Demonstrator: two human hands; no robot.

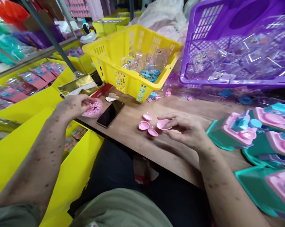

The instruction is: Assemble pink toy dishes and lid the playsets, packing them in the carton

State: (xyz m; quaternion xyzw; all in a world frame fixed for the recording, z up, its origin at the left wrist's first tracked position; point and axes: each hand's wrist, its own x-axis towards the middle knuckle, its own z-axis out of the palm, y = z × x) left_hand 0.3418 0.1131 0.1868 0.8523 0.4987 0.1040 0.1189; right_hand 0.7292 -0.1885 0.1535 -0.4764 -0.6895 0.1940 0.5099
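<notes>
My left hand (79, 105) reaches into a small clear tub (96, 115) filled with tiny pink pieces (95, 108). Its fingers are drawn together among the pieces, and what they pinch is hidden. Between thumb and fingers, my right hand (183, 127) holds a small pink toy bowl (163, 124) just over the tabletop. Left of it, several similar little pink dishes lie close together, among them a pink dish (147, 117) at the back and a pink dish (153, 132) in front.
A phone (111, 113) lies beside the tub. Behind stand a yellow basket (109, 75) and a purple crate (183, 74) with clear plastic packs. Several green-and-pink toy units (227, 129) occupy the right side of the wooden table (130, 138). Yellow boxes (26, 138) fill the left.
</notes>
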